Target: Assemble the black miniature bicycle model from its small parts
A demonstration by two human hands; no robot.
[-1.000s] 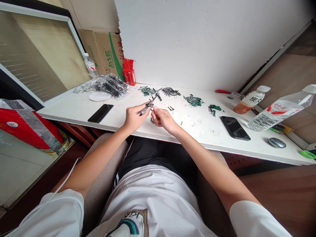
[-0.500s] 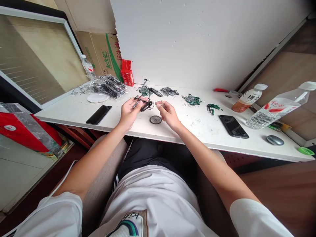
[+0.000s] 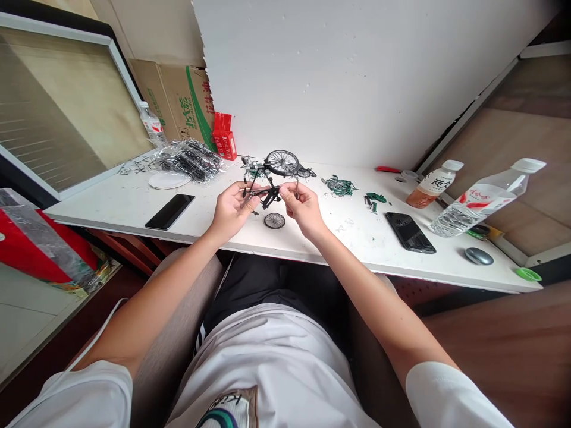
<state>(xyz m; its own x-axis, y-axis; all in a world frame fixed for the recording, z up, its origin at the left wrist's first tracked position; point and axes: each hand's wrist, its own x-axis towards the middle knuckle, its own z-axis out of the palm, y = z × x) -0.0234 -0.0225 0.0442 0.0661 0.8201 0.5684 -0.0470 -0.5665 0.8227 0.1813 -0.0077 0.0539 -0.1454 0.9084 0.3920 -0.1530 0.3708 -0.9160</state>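
A small black model bicycle frame (image 3: pixel 266 191) with one spoked wheel (image 3: pixel 282 161) raised at the back is held above the white table (image 3: pixel 383 244). My left hand (image 3: pixel 232 208) grips the frame's left end. My right hand (image 3: pixel 304 205) pinches its right end, and a thin pin stands up between those fingers. A loose spoked wheel (image 3: pixel 274 220) lies flat on the table just below both hands.
Green and black part heaps (image 3: pixel 339 185) lie behind the hands. A bag of parts (image 3: pixel 190 157), a white disc (image 3: pixel 168 180) and a black phone (image 3: pixel 170 211) are to the left. A second phone (image 3: pixel 410 232), two bottles (image 3: pixel 479 202) and a mouse (image 3: pixel 479 255) are to the right.
My hands came together on the model frame and turned it, so its attached wheel now stands up at the back. The view shifted slightly downward and left.
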